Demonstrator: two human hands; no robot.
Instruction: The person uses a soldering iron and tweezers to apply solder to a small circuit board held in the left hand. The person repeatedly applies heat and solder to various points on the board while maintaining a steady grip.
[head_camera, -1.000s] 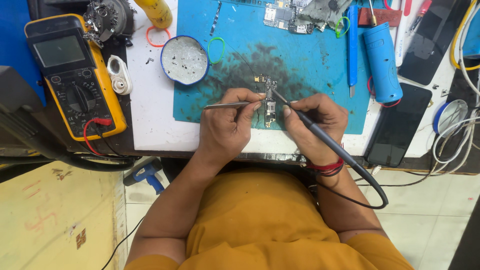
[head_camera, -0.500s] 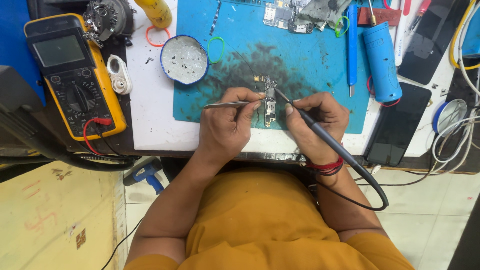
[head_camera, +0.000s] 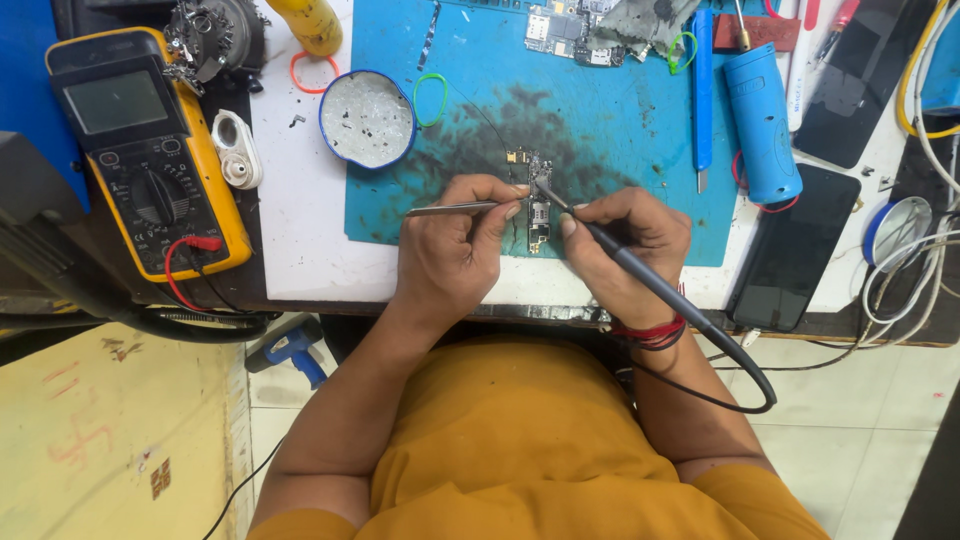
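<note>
A small phone circuit board lies on the stained blue work mat near the table's front edge. My left hand grips metal tweezers, whose tips reach the board from the left. In my right hand is a thin dark soldering iron; its tip touches the board's upper part. The iron's black cable loops down past my right wrist, which wears red thread bands. Both hands rest close together around the board.
A yellow multimeter lies at the left, a round blue-rimmed dish behind my left hand. A blue cylinder, a blue pry tool, dark phones and cables sit at the right. More circuit boards lie at the back.
Both hands stay on the board with only tiny shifts of the tweezers and the iron tip.
</note>
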